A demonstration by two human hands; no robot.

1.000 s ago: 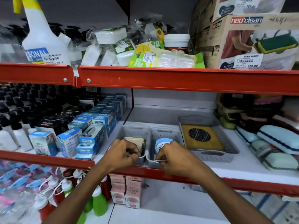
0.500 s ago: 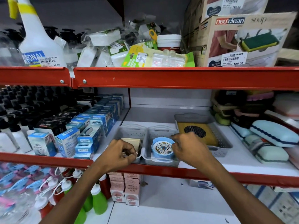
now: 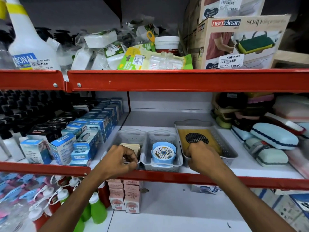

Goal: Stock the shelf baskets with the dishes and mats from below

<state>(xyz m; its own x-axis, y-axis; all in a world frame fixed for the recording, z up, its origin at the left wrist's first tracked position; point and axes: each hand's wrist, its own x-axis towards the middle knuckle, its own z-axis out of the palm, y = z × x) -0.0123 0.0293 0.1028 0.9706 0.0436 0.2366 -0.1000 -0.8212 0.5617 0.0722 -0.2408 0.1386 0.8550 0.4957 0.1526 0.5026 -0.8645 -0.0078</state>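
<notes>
Three grey perforated baskets stand side by side on the middle shelf. The left basket [image 3: 128,136] holds beige mats [image 3: 132,146] standing on edge. My left hand [image 3: 120,162] grips its front rim. In the middle basket [image 3: 161,136] stands a blue dish [image 3: 163,153] with a patterned face. The wide right basket [image 3: 225,149] holds a yellow mat [image 3: 210,136] with a black dotted circle lying flat. My right hand [image 3: 203,158] is closed on that basket's front left corner.
Blue epilator boxes [image 3: 83,144] crowd the shelf left of the baskets. Pale blue cases [image 3: 274,138] lie to the right. A red shelf edge [image 3: 167,79] runs above. Squeeze bottles [image 3: 97,210] and small pink boxes [image 3: 123,196] stand on the shelf below.
My right hand left the middle basket, uncovering the blue dish, and moved right to the wide basket's front corner. My left hand stayed on the left basket.
</notes>
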